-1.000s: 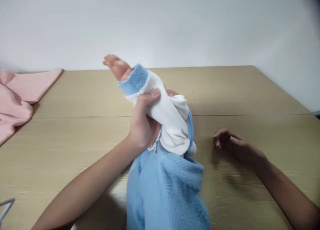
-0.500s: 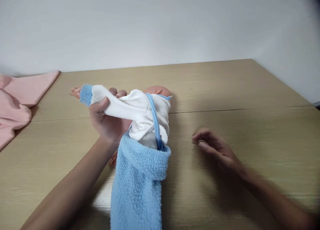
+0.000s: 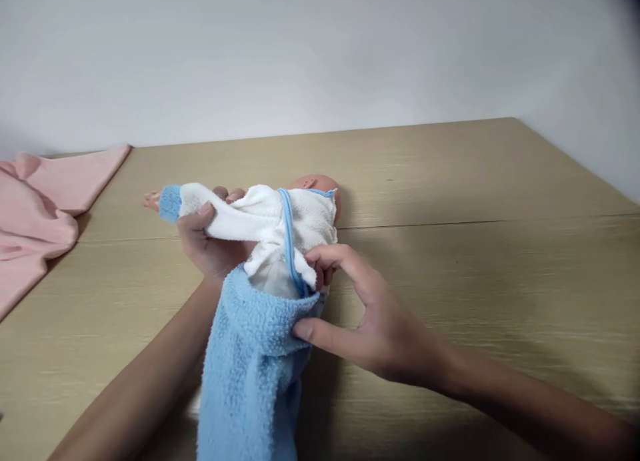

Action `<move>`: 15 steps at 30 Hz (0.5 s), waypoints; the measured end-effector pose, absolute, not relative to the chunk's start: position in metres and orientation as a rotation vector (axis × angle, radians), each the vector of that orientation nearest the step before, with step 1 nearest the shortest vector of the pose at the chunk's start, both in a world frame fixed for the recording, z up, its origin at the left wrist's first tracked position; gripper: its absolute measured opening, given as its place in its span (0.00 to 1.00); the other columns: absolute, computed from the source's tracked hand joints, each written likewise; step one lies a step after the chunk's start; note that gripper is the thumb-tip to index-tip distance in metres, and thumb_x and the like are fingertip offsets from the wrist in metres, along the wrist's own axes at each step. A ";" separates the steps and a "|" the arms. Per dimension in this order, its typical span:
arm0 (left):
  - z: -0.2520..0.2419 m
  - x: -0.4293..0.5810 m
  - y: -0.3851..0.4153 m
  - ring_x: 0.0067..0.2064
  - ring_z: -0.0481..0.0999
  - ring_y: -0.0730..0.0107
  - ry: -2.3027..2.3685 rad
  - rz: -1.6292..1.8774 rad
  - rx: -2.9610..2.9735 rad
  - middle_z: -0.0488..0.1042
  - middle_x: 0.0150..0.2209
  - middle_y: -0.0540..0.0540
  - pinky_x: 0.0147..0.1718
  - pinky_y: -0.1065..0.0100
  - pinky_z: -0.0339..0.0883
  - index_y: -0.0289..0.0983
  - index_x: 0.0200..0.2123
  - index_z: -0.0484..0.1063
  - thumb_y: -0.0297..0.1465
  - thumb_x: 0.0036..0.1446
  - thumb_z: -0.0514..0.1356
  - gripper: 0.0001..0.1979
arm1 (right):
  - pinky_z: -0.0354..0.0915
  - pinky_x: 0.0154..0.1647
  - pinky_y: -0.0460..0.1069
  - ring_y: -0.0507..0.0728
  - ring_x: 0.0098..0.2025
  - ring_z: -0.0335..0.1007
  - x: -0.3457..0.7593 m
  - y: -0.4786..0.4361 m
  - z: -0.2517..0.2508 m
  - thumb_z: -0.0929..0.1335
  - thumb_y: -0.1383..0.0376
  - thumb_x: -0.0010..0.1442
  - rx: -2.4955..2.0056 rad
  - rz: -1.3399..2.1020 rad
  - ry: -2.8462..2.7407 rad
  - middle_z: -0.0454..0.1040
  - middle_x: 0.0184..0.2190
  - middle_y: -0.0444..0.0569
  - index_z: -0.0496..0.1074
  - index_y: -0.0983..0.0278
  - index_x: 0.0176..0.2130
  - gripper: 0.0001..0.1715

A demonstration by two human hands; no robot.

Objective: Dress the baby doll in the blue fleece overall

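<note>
Whereas half a second ago the right hand hung apart from the doll, it is now at the garment, its thumb on the outside of the blue fleece garment near the rim and its fingers curled by the white cloth above. Thumb and forefinger parted; right grip open. Left grip unchanged: left hand, just below 9 o'clock, closed on the white sleeve, thumb on top, fingers around the far side. One second ago this sleeve was raised toward 11 o'clock; it now points to 9, ending in a blue cuff.

Pose: left forearm enters from 8 o'clock, right forearm from 4.

Baby doll at centre over the desk, head at 12 o'clock, white top on its torso with a blue trim across it; the fleece runs toward 7. Pink cloth at 9, bunched.
</note>
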State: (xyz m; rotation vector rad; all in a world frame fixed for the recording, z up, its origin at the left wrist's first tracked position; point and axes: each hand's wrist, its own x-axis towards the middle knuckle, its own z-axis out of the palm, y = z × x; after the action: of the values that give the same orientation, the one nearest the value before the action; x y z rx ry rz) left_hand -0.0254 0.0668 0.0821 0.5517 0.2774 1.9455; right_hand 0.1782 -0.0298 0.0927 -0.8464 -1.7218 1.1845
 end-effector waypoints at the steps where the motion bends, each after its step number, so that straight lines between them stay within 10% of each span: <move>1: 0.082 -0.022 0.066 0.35 0.79 0.72 0.315 1.965 0.535 0.74 0.29 0.54 0.43 0.65 0.76 0.38 0.30 0.71 0.29 0.52 0.69 0.09 | 0.70 0.57 0.53 0.56 0.50 0.72 0.179 -0.027 0.092 0.83 0.60 0.66 -0.843 1.161 -1.752 0.76 0.51 0.45 0.72 0.57 0.61 0.31; 15: 0.077 -0.008 0.066 0.33 0.68 0.71 0.556 2.072 0.484 0.62 0.29 0.53 0.40 0.68 0.75 0.40 0.27 0.69 0.33 0.47 0.70 0.11 | 0.58 0.68 0.57 0.61 0.58 0.66 0.172 -0.023 0.098 0.85 0.56 0.61 -0.901 1.164 -1.878 0.71 0.51 0.46 0.79 0.58 0.51 0.24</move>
State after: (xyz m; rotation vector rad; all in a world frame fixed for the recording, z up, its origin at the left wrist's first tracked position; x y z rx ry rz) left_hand -0.0082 0.0661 0.0768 0.4836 0.5557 2.0715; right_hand 0.1725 -0.0229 0.0978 -0.9007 -1.8785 1.1645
